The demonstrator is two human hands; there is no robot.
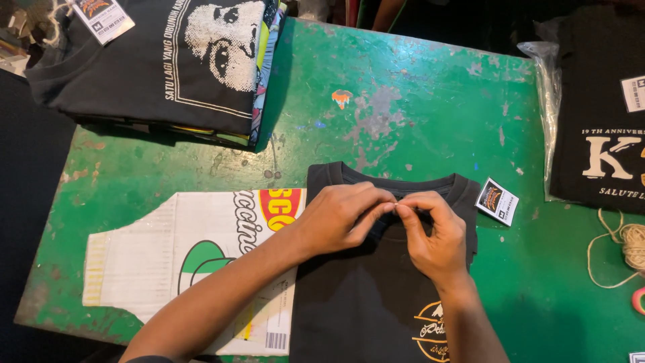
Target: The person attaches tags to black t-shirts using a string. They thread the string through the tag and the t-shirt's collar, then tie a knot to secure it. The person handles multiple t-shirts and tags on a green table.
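A folded black T-shirt (349, 302) with an orange and white round print lies on the green table (416, 107) in front of me. My left hand (339, 215) and my right hand (433, 235) meet at its collar, fingertips pinched together on the neck fabric or something small there; what exactly is between the fingers is hidden. A small printed hang tag (496, 201) lies just right of the collar.
A flattened white cardboard piece (168, 262) lies under my left arm. A stack of folded shirts (154, 60) sits at the back left. Another black shirt (605, 134) in clear plastic lies at the right, with twine (628, 245) below it.
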